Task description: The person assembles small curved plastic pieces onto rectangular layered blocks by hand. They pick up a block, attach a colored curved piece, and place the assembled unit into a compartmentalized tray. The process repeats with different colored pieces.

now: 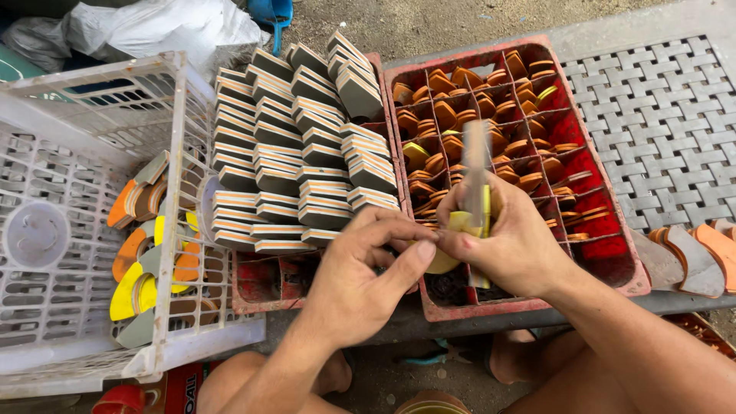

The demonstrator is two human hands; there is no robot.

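My right hand [515, 247] grips a thin knife-like blade [475, 165] that points up and is blurred, together with a small yellow layered piece [464, 223]. My left hand [360, 280] pinches the same yellow piece from the left with thumb and forefinger. Both hands hover over the near edge of a red compartment crate [606, 249] filled with orange and yellow curved pieces [460, 107].
A second red crate [268, 284] on the left carries stacks of grey, white and orange layered blocks [299, 146]. A white plastic basket [84, 230] at far left holds orange, yellow and grey curved scraps [146, 268]. Orange-grey cutouts [701, 257] lie at right on a grey woven mat [667, 123].
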